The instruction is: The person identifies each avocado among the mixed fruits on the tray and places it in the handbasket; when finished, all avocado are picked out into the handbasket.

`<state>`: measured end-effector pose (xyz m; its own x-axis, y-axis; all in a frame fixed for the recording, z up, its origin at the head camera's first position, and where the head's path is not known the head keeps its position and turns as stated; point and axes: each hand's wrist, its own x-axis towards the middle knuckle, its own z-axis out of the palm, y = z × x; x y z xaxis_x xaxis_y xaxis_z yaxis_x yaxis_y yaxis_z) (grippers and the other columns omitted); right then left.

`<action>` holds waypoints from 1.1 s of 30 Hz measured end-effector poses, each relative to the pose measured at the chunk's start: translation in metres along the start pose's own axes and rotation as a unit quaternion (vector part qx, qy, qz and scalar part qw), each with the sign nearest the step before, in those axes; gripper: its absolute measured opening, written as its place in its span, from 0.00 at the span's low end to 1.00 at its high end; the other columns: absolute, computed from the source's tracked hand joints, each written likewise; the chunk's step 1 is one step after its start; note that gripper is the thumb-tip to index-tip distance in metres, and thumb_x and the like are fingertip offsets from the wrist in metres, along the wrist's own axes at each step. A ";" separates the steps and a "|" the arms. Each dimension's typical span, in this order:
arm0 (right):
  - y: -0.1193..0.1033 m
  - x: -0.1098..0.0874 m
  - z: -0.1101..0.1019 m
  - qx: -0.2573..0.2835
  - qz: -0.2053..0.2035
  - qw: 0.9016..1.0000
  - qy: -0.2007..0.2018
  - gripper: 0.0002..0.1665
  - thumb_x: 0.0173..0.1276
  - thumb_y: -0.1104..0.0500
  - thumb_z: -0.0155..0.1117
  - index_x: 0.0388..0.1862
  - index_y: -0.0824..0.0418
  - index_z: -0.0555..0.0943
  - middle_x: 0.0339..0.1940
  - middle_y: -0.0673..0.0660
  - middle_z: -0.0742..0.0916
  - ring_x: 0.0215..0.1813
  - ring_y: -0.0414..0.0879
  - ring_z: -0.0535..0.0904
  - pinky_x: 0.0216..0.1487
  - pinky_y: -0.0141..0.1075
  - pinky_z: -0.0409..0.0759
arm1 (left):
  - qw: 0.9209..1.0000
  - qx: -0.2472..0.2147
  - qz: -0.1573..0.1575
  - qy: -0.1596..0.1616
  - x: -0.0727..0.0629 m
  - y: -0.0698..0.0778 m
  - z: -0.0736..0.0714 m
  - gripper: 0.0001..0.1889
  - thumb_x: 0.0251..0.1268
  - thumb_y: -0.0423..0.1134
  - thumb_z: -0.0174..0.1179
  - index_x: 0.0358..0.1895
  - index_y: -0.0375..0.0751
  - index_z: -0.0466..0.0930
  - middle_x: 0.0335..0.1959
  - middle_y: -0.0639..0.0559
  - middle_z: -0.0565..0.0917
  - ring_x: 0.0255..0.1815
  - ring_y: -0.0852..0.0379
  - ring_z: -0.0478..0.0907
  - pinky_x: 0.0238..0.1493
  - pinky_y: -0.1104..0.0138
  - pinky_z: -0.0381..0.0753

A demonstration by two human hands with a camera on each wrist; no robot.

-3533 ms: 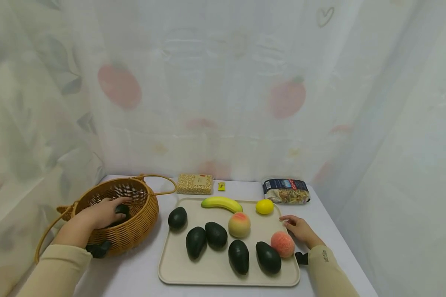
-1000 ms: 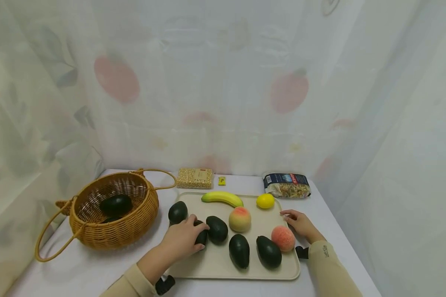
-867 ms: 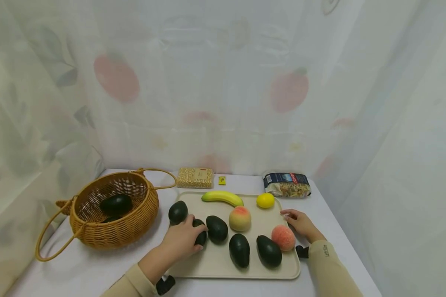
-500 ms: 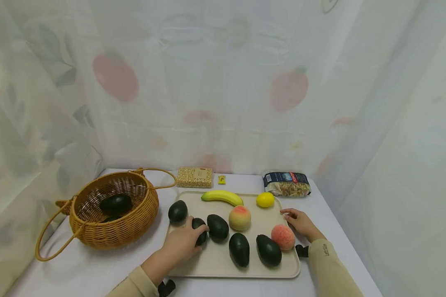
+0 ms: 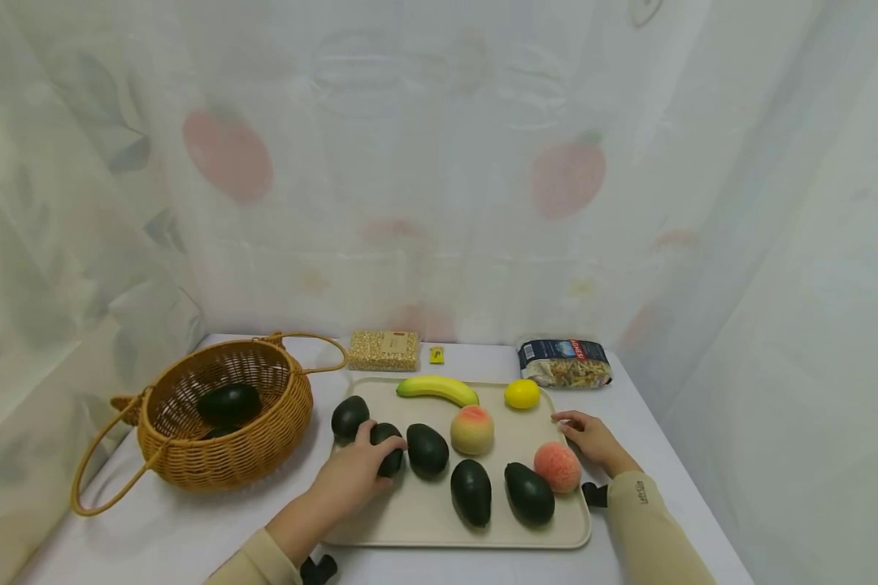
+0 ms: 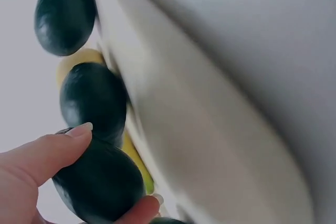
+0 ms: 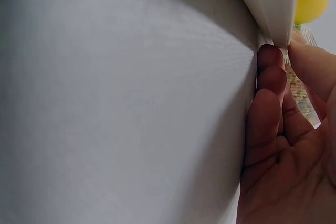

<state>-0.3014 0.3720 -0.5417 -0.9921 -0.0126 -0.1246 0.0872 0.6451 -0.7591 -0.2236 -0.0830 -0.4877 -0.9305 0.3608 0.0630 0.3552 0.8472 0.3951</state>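
"On the left side of the tray (image 5: 439, 532), what does the left hand (image 5: 353, 471) have?"

"An avocado (image 5: 387, 448), with thumb and fingers curled round it. Whether it touches the tray, I can't quite tell from these angles."

"And the right hand (image 5: 588, 439)?"

"Thumb and fingertips are narrowed together on the tray's right rim, near the pink peach (image 5: 558, 466)."

"What's around the held fruit?"

"One avocado (image 5: 350, 418) just behind it, near the far left corner; another avocado (image 5: 428, 451) just to its right. Two more avocados (image 5: 471, 492) lie farther right, toward the front. Behind are a yellow peach (image 5: 471, 430), a banana (image 5: 436, 387) and a lemon (image 5: 523, 394)."

"And the basket (image 5: 241, 463)?"

"Left of the tray, with an avocado (image 5: 228, 403) inside and another dark shape partly hidden below it."
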 end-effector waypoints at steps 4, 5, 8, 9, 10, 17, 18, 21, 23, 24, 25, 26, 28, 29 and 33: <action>0.000 -0.001 0.000 -0.003 -0.002 1.000 0.002 0.16 0.80 0.63 0.62 0.62 0.65 0.84 0.47 0.61 0.87 0.47 0.52 0.78 0.54 0.44 0.77 | 1.000 -0.020 -0.006 0.011 0.002 0.000 -0.009 0.30 0.60 0.40 0.79 0.64 0.60 0.79 0.73 0.24 0.65 0.22 0.52 0.77 0.27 0.56 0.78; 0.000 -0.001 0.000 -0.003 -0.003 1.000 0.001 0.16 0.80 0.63 0.62 0.62 0.65 0.84 0.47 0.61 0.87 0.47 0.52 0.78 0.54 0.44 0.77 | 0.999 -0.031 -0.008 0.014 0.002 0.001 -0.012 0.30 0.60 0.40 0.79 0.65 0.60 0.79 0.73 0.24 0.64 0.20 0.54 0.75 0.25 0.57 0.76; 0.000 -0.002 -0.001 -0.003 -0.005 1.000 0.002 0.16 0.80 0.63 0.62 0.62 0.64 0.84 0.48 0.60 0.87 0.48 0.51 0.78 0.54 0.44 0.78 | 0.998 -0.061 -0.015 0.025 0.004 0.001 -0.020 0.29 0.62 0.43 0.78 0.65 0.60 0.78 0.75 0.25 0.62 0.16 0.58 0.71 0.24 0.60 0.73; 0.000 -0.002 -0.001 -0.003 -0.008 1.000 0.001 0.16 0.80 0.63 0.62 0.62 0.65 0.84 0.48 0.60 0.87 0.48 0.51 0.78 0.54 0.44 0.78 | 0.997 -0.071 -0.014 0.031 0.004 0.001 -0.024 0.28 0.62 0.45 0.78 0.65 0.60 0.79 0.75 0.25 0.62 0.16 0.57 0.70 0.24 0.60 0.73; 0.001 -0.003 -0.001 -0.004 -0.012 1.000 0.001 0.16 0.80 0.63 0.61 0.62 0.65 0.84 0.48 0.60 0.87 0.48 0.51 0.78 0.54 0.44 0.78 | 0.996 -0.079 -0.012 0.037 0.004 0.001 -0.027 0.28 0.62 0.47 0.78 0.64 0.61 0.78 0.75 0.26 0.62 0.16 0.57 0.71 0.25 0.59 0.73; 0.003 -0.004 -0.002 -0.005 -0.011 1.000 0.003 0.16 0.80 0.63 0.61 0.62 0.64 0.84 0.47 0.59 0.87 0.47 0.51 0.78 0.54 0.45 0.77 | 0.992 -0.097 -0.002 0.075 0.007 -0.008 -0.049 0.27 0.63 0.51 0.76 0.63 0.62 0.78 0.76 0.29 0.61 0.28 0.49 0.81 0.34 0.54 0.82; 0.003 -0.004 -0.002 -0.005 -0.012 1.000 0.003 0.16 0.80 0.63 0.62 0.62 0.64 0.84 0.46 0.59 0.87 0.47 0.51 0.78 0.54 0.45 0.77 | 0.992 -0.096 -0.002 0.077 0.006 -0.009 -0.053 0.27 0.64 0.50 0.76 0.64 0.62 0.78 0.77 0.29 0.60 0.27 0.49 0.81 0.33 0.53 0.83; 0.004 -0.003 -0.001 -0.002 -0.013 1.000 0.003 0.16 0.80 0.63 0.62 0.62 0.64 0.84 0.44 0.57 0.86 0.46 0.50 0.77 0.53 0.44 0.77 | 0.992 -0.097 -0.011 0.085 0.003 -0.015 -0.064 0.26 0.67 0.48 0.75 0.66 0.61 0.77 0.78 0.30 0.58 0.25 0.48 0.81 0.31 0.53 0.81; 0.003 -0.004 -0.001 0.001 -0.014 1.000 0.004 0.16 0.80 0.63 0.62 0.62 0.65 0.84 0.44 0.58 0.86 0.45 0.50 0.77 0.52 0.43 0.77 | 0.990 -0.106 -0.014 0.095 0.001 -0.018 -0.070 0.26 0.68 0.48 0.74 0.66 0.59 0.76 0.79 0.30 0.56 0.27 0.46 0.82 0.30 0.54 0.80; 0.003 -0.004 -0.002 0.000 -0.014 1.000 0.004 0.16 0.80 0.63 0.62 0.62 0.65 0.84 0.44 0.58 0.87 0.45 0.50 0.77 0.52 0.43 0.77 | 0.989 -0.111 -0.015 0.101 -0.001 -0.020 -0.073 0.26 0.68 0.48 0.73 0.66 0.59 0.76 0.79 0.30 0.56 0.28 0.45 0.83 0.30 0.55 0.80; 0.002 -0.004 -0.002 -0.001 -0.014 1.000 0.004 0.16 0.80 0.63 0.62 0.62 0.64 0.84 0.44 0.58 0.87 0.46 0.50 0.78 0.52 0.43 0.77 | 0.987 -0.114 -0.017 0.108 -0.002 -0.022 -0.076 0.26 0.68 0.47 0.73 0.66 0.58 0.76 0.79 0.30 0.56 0.29 0.45 0.83 0.29 0.56 0.80; 0.002 -0.004 -0.002 -0.004 -0.013 1.000 0.005 0.16 0.80 0.63 0.62 0.62 0.64 0.84 0.45 0.58 0.87 0.46 0.50 0.78 0.52 0.44 0.77 | 0.986 -0.116 -0.018 0.117 -0.004 -0.024 -0.079 0.26 0.68 0.47 0.73 0.66 0.58 0.77 0.78 0.30 0.56 0.33 0.43 0.85 0.30 0.56 0.80; 0.001 -0.004 -0.001 -0.008 -0.015 1.000 0.004 0.15 0.80 0.63 0.62 0.62 0.64 0.84 0.46 0.59 0.87 0.46 0.51 0.78 0.54 0.46 0.78 | 0.984 -0.124 -0.022 0.127 -0.007 -0.028 -0.086 0.25 0.69 0.47 0.73 0.67 0.58 0.76 0.79 0.31 0.55 0.32 0.44 0.83 0.29 0.57 0.78; 0.000 -0.004 -0.001 -0.009 -0.016 1.000 0.005 0.15 0.80 0.64 0.62 0.61 0.64 0.84 0.46 0.59 0.87 0.47 0.51 0.79 0.55 0.46 0.78 | 0.983 -0.125 -0.026 0.131 -0.008 -0.029 -0.090 0.25 0.70 0.47 0.72 0.67 0.58 0.76 0.79 0.32 0.55 0.32 0.44 0.83 0.28 0.57 0.78; 0.000 -0.003 -0.001 -0.009 -0.020 1.000 0.006 0.15 0.80 0.64 0.62 0.61 0.64 0.84 0.45 0.59 0.87 0.47 0.52 0.78 0.55 0.47 0.77 | 0.982 -0.118 -0.037 0.143 -0.014 -0.037 -0.103 0.25 0.71 0.47 0.71 0.68 0.60 0.75 0.80 0.32 0.54 0.33 0.42 0.82 0.28 0.57 0.75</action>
<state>-0.2983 0.3724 -0.5409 -0.9957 -0.0297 -0.0876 0.0465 0.6577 -0.7519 -0.2332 -0.1592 -0.4088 -0.9517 0.1490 0.2686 0.2874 0.7405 0.6074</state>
